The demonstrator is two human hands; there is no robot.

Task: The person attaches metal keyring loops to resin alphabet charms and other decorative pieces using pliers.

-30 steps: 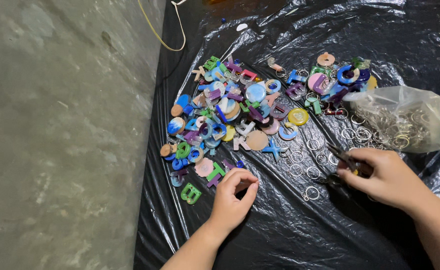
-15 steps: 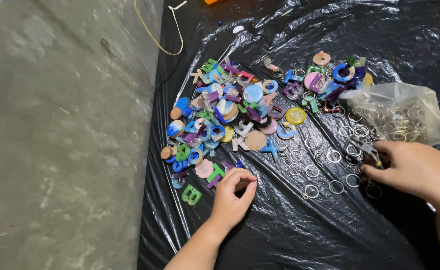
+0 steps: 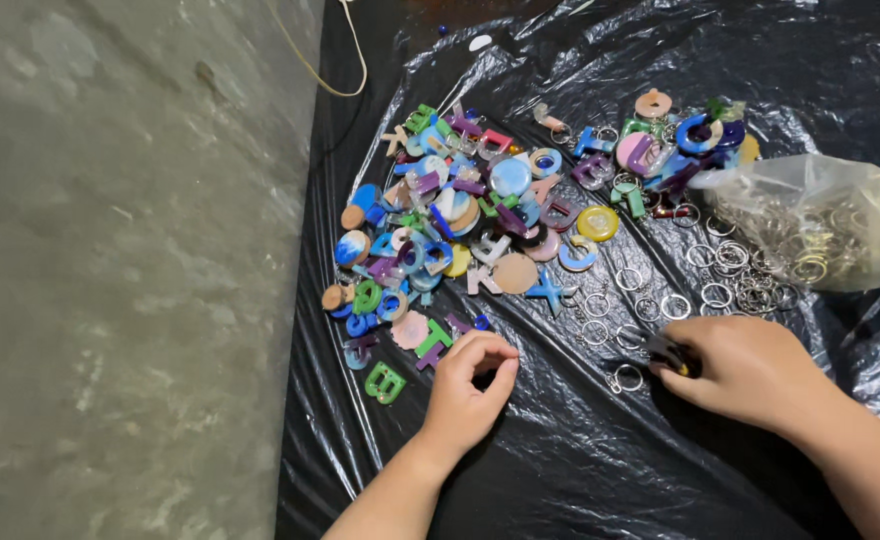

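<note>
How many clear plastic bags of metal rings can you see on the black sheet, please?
1: the clear plastic bag lies at the right edge of the black sheet, beyond the right hand, right of the loose rings. Others may lie outside the view.

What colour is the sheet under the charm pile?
Glossy black plastic sheet, clearest in the head view.

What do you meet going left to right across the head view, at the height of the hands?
Grey concrete floor → black plastic sheet → green letter charm → left hand → loose metal key rings → right hand, closed on a small dark tool.
</note>
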